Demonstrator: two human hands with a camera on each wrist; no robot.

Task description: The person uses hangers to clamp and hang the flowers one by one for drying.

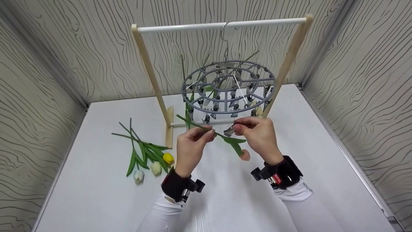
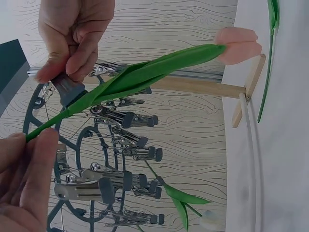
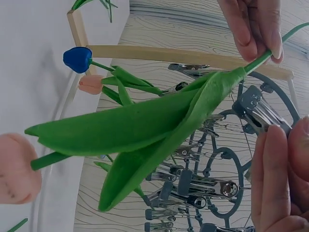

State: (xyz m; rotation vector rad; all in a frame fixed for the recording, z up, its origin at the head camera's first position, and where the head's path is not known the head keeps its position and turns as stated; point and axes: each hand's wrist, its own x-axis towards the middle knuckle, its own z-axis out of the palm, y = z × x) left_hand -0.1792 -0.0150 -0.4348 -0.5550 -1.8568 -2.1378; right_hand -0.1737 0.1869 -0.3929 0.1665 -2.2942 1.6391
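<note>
My left hand pinches the green stem of a pink artificial tulip, whose bloom slants down to the right. My right hand holds a metal clip with grey tips between thumb and fingers. This clip hangs from the near rim of a round grey clip hanger. In the right wrist view, the clip is close beside the stem, below the leaves. Behind it, a blue tulip and another pink tulip hang bloom-down near other clips.
The hanger hooks over the white bar of a wooden stand. Three tulips, yellow, cream and whitish, lie on the white table at left. A pale tulip hangs beyond several clips. Patterned walls enclose the table.
</note>
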